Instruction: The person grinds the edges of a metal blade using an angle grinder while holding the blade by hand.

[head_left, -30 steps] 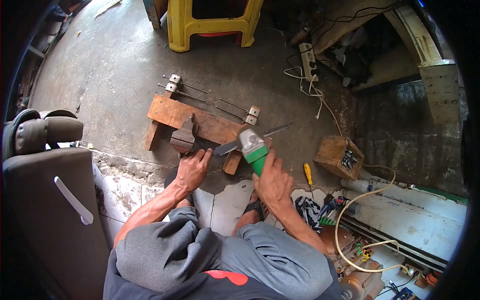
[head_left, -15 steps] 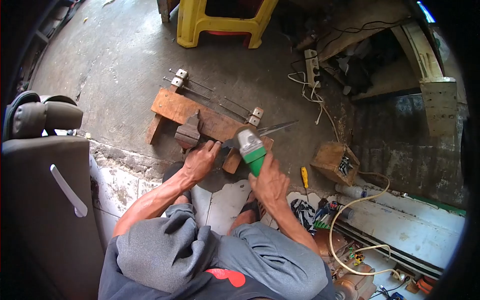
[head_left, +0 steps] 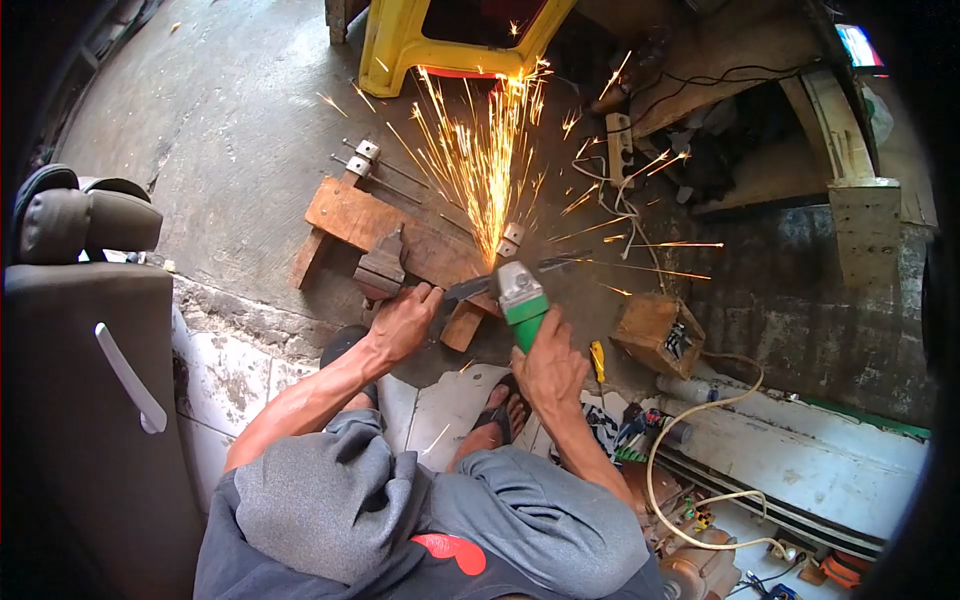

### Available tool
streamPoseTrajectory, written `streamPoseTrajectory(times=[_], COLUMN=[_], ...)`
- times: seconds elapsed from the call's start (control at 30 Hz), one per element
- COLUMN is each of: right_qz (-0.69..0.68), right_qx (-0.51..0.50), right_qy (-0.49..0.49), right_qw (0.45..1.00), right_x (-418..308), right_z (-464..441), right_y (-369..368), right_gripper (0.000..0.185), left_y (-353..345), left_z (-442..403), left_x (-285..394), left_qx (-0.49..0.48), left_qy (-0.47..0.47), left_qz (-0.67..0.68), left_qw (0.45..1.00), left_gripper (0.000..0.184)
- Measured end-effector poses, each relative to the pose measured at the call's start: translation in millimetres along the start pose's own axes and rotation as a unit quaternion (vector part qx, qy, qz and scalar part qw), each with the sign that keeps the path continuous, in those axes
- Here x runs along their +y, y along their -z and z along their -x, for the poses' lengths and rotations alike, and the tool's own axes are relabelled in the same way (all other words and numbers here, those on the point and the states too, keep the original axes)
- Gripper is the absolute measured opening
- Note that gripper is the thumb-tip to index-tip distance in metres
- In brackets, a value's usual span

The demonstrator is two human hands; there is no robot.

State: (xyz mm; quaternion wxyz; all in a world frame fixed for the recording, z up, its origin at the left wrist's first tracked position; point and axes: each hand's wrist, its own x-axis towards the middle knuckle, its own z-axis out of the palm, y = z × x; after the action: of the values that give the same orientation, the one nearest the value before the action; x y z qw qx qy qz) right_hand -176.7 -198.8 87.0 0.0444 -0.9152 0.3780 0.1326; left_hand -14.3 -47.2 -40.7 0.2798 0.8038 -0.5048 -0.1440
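Observation:
My right hand (head_left: 553, 368) is wrapped round the green body of an angle grinder (head_left: 525, 308), whose silver head rests against a long dark metal blade (head_left: 466, 289). Bright sparks (head_left: 492, 185) spray away from the contact, mostly forward. At the blade's near end, my left hand (head_left: 403, 322) is closed with its fingers pinching it. The blade lies across a low wooden bench (head_left: 432, 250), its far tip pointing right. Just beyond my left hand, a rusty metal vise-like block (head_left: 381, 266) sits on the bench. The grinder's disc is mostly hidden.
A yellow plastic stool (head_left: 400, 45) stands ahead, where sparks reach it. On the right are a power strip (head_left: 620, 150), a wooden box (head_left: 655, 330), a yellow-handled screwdriver (head_left: 598, 360) and a looping pale cord (head_left: 655, 455). A dark padded seat (head_left: 90, 380) is at left.
Sparks have appeared at the grinder's head. My right hand has shifted the grinder slightly right and toward me along the blade; my left hand keeps its hold.

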Motion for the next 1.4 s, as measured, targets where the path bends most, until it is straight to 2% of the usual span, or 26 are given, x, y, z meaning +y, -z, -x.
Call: streamPoseTrajectory(times=[0.1,0.17,0.23,0.37,0.43,0.5,0.57,0.7,0.77,0.83,1.03,1.1,1.17,1.27,1.37,1.4], right_qz=[-0.013,-0.009,-0.003,0.008,0.006,0.014,0.016,0.019,0.002,0.009,0.032,0.007,0.016,0.022,0.017,0.007], right_qx=[0.001,-0.017,0.001,0.033,-0.021,-0.032,-0.011,-0.002,-0.029,-0.034,0.015,-0.030,-0.038,0.014,0.020,-0.010], right_qy=[0.046,0.054,-0.005,0.004,0.037,0.046,-0.001,-0.004,0.038,0.041,0.005,0.040,0.055,0.012,0.002,0.018], right_qw=[0.999,0.998,1.000,0.999,0.999,0.998,1.000,1.000,0.999,0.999,0.999,0.999,0.998,1.000,1.000,1.000], right_x=[-10,-11,-11,-3,-13,-13,-10,-2,-9,-10,-1,-8,-8,-6,-5,-11], right_z=[9,9,4,3,10,10,7,8,15,13,10,16,13,3,0,3], right_y=[-4,-4,4,3,7,5,6,5,7,4,8,4,2,2,6,3], right_gripper=[0.081,0.081,0.084,0.084,0.084,0.085,0.086,0.085,0.084,0.085,0.087,0.085,0.084,0.086,0.086,0.086], left_y=[-3,-4,-3,-3,-5,-4,2,1,0,2,4,2,5,12,9,7], left_z=[-1,0,3,0,-1,-1,-1,-2,-2,-4,-3,-4,-4,-4,-4,-5], left_x=[1,-1,0,-3,-3,-2,-1,-1,-1,0,0,2,1,2,0,0], left_qx=[0.001,0.018,0.012,-0.006,-0.012,-0.019,-0.015,-0.031,-0.019,-0.024,-0.023,-0.011,-0.041,-0.055,-0.041,-0.042], left_qy=[0.005,0.000,0.007,0.006,0.009,0.022,0.017,0.021,0.021,0.025,0.029,0.021,0.044,0.035,0.041,0.036], left_qz=[0.023,0.021,0.020,0.028,0.037,0.042,0.065,0.051,0.055,0.054,0.058,0.071,0.077,0.085,0.107,0.109], left_qw=[1.000,1.000,1.000,1.000,0.999,0.999,0.998,0.998,0.998,0.998,0.998,0.997,0.995,0.994,0.993,0.992], left_gripper=[0.026,0.026,0.026,0.025,0.025,0.025,0.025,0.025,0.025,0.025,0.023,0.022,0.023,0.024,0.022,0.022])
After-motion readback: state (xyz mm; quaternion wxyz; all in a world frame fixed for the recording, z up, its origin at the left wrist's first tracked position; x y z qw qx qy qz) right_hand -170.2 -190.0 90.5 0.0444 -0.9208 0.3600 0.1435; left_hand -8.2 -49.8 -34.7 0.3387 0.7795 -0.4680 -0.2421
